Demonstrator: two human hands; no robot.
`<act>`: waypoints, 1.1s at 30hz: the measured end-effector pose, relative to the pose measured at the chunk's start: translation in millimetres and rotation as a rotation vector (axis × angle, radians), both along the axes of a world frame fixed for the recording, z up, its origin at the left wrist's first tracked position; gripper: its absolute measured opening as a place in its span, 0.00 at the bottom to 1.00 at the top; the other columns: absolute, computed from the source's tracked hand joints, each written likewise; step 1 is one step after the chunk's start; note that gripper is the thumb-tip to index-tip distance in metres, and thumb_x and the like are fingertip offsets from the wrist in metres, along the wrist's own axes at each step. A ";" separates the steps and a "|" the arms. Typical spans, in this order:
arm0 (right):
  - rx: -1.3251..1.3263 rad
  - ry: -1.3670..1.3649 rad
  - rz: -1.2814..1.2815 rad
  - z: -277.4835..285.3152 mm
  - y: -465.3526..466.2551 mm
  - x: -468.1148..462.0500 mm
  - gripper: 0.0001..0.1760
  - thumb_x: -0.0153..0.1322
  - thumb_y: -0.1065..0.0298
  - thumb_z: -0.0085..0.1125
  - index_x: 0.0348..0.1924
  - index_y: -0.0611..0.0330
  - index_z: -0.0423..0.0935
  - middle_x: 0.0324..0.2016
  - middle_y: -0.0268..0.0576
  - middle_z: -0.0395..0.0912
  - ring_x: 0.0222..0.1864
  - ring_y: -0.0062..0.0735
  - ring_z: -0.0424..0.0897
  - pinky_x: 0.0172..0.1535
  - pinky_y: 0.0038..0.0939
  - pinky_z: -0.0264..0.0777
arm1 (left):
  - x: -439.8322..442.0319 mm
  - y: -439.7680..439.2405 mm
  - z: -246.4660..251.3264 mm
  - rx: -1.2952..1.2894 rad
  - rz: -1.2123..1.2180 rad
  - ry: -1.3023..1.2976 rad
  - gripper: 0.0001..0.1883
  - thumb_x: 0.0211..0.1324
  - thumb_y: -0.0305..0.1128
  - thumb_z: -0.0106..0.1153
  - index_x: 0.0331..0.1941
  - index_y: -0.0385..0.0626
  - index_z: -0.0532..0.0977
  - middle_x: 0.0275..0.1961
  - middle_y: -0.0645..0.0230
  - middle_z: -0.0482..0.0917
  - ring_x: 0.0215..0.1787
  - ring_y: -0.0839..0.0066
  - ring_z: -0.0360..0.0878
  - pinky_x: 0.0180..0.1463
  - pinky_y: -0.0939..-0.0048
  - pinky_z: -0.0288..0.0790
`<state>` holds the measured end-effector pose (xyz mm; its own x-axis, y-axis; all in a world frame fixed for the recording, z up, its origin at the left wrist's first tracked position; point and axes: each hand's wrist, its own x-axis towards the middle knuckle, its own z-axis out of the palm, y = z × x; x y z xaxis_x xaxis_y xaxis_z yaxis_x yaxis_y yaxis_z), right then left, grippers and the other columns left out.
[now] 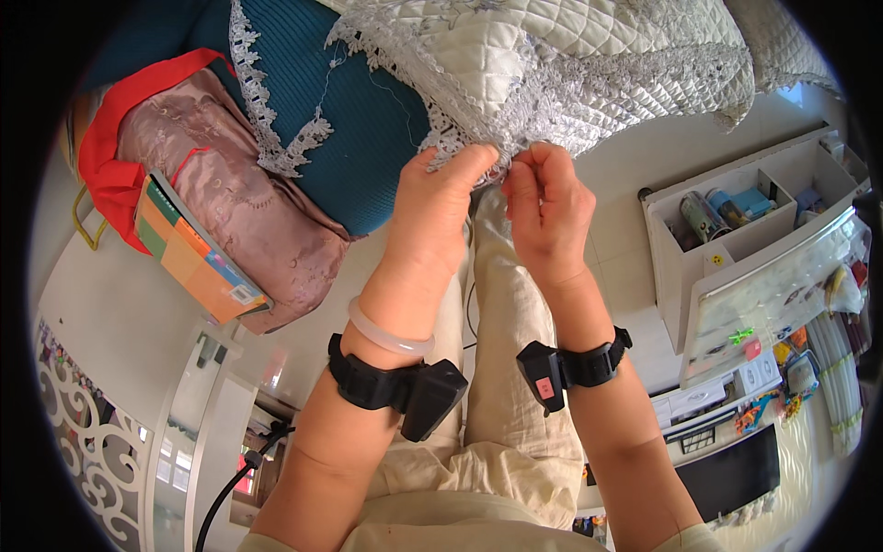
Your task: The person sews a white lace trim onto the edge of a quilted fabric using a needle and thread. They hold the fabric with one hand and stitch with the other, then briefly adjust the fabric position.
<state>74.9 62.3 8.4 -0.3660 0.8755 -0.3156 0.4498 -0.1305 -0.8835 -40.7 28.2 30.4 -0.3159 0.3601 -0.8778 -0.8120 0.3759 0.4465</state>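
A pale quilted cover [476, 76] with a grey lace border [552, 96] hangs towards me over a blue ribbed sofa cushion [359, 159]. My left hand [441, 200] grips the lace edge, its thumb laid along the top. Close beside it, my right hand [548, 207] pinches the same lace between thumb and fingertips. Whether a small tool sits between those fingers cannot be seen. Further left, a torn strip of white lace trim [276, 138] lies on the blue cushion. Loose threads trail from it and from the cover's edge.
Left of me are a pink satin cushion [227, 193] with red fabric [103, 179] and a colourful book [200, 248]. On the right stands a white open-topped storage unit [731, 228] holding cans, near a table with a clear cover [779, 297].
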 end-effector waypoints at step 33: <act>-0.259 0.015 0.181 25.4 62.7 -18.2 0.04 0.70 0.73 0.60 0.37 0.62 0.80 0.17 0.30 0.72 0.20 0.14 0.64 0.24 0.22 0.59 | 1.9 -0.5 -1.1 0.036 -0.024 0.173 0.07 0.53 0.27 0.61 0.33 0.35 0.80 0.32 0.73 0.79 0.31 0.86 0.72 0.33 0.79 0.63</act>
